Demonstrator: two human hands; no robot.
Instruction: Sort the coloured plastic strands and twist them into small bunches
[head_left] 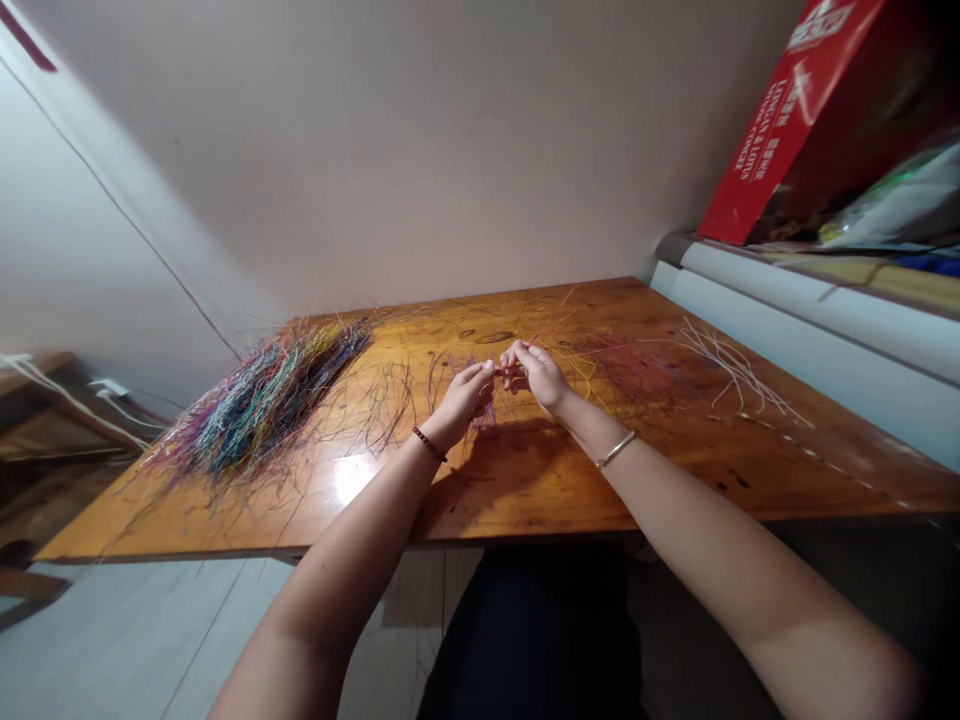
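Observation:
My left hand (471, 388) and my right hand (534, 372) are close together above the middle of the wooden table (420, 500). Both pinch a thin red strand (532, 340), part of which sticks up past my right hand; whether it is wire or cord I cannot tell. The fingers hide the stretch between them. Below and around the hands lie loose thin strands: dark ones (390, 400) to the left, yellow ones (581, 370) just right, and a reddish pile (637, 365) farther right.
A thick, many-coloured bundle of strands (277, 400) covers the table's left end. White strands (739, 370) lie at the right. Beyond the right edge, a red box (787, 130) stands on a white surface. A wall rises behind the table; cables (120, 405) hang at the left.

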